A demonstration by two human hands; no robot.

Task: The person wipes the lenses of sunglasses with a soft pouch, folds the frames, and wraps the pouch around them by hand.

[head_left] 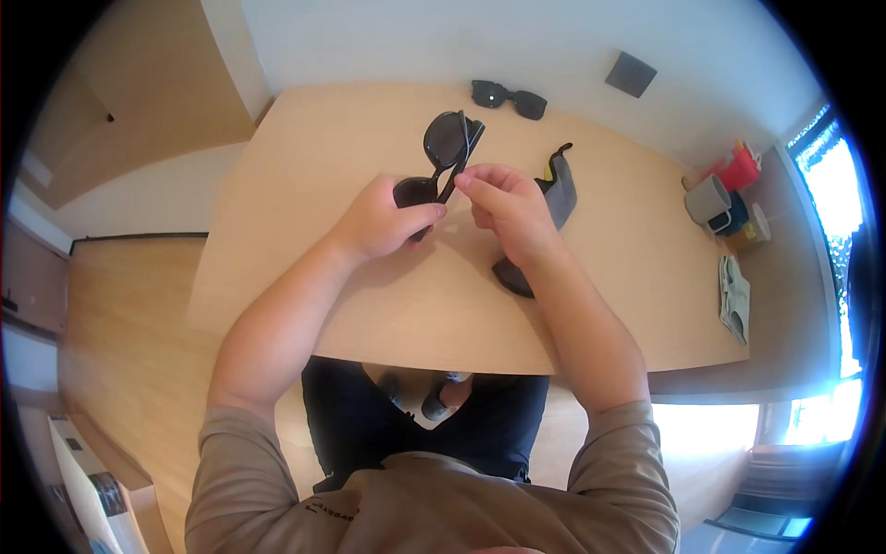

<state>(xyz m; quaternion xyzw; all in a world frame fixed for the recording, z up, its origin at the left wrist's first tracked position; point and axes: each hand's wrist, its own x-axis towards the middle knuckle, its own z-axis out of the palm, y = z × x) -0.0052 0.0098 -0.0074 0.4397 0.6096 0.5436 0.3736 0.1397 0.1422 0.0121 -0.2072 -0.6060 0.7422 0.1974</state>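
Above the middle of the table, a pair of black sunglasses (445,140) is held tilted, with one dark lens toward the far side. My left hand (380,220) is closed around the near lens end, its thumb lying across the frame. With finger and thumb, my right hand (509,205) pinches a folded temple arm of the same sunglasses. Partly behind my right wrist lies a long grey and black item (560,189) with a bit of yellow and a thin dark end; its middle is hidden, so I cannot tell its kind.
Another pair of black sunglasses (509,99) rests at the table's back edge near the wall. To the right stand a grey mug (707,199), a red container (741,170) and other small items. A folded pale cloth (734,297) lies at the right edge of the wooden table (268,185).
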